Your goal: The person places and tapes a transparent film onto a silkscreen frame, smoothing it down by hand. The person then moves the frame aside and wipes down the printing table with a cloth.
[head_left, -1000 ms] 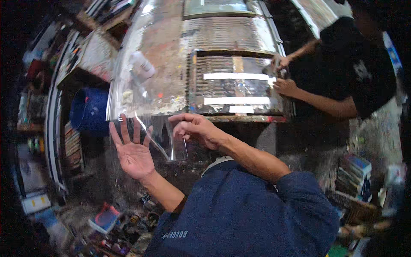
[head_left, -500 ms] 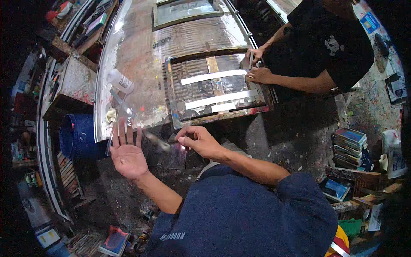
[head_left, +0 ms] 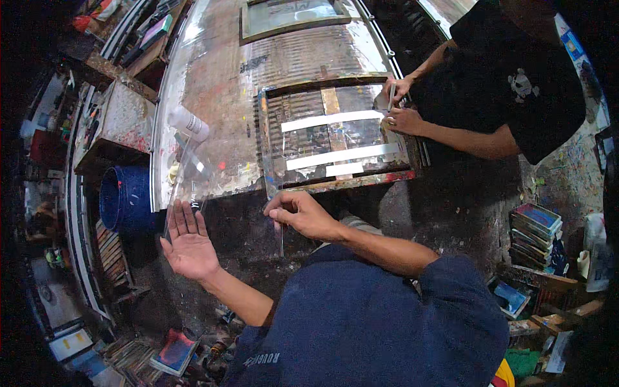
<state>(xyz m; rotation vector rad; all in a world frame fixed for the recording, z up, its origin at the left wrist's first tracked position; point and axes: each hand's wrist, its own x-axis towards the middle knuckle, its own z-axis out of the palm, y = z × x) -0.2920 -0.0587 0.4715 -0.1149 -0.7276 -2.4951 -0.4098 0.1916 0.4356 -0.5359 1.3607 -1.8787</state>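
Observation:
My left hand (head_left: pixel 193 248) is palm up with fingers extended, at the near left of the table, behind or against a thin clear plastic sheet (head_left: pixel 200 173) bearing small white lettering. My right hand (head_left: pixel 296 213) pinches the sheet's right part beside the table's near edge. The sheet's outline is hard to make out. A white bottle (head_left: pixel 187 124) lies on the stained table (head_left: pixel 219 84) beyond it. Right of that is a wooden screen frame (head_left: pixel 325 82) with white strips (head_left: pixel 342 151) across it.
A co-worker (head_left: pixel 516 84) at the right has both hands (head_left: pixel 403 119) on the frame's right side. Another framed screen (head_left: pixel 293 13) lies at the far end. A blue barrel (head_left: pixel 126 200) stands left of the table; stacked screens (head_left: pixel 532 235) sit at lower right, with clutter on the floor.
My left hand has moved lower in the picture and its fingers have drawn closer together. My right hand has lowered, still pinching the sheet. The view has shifted.

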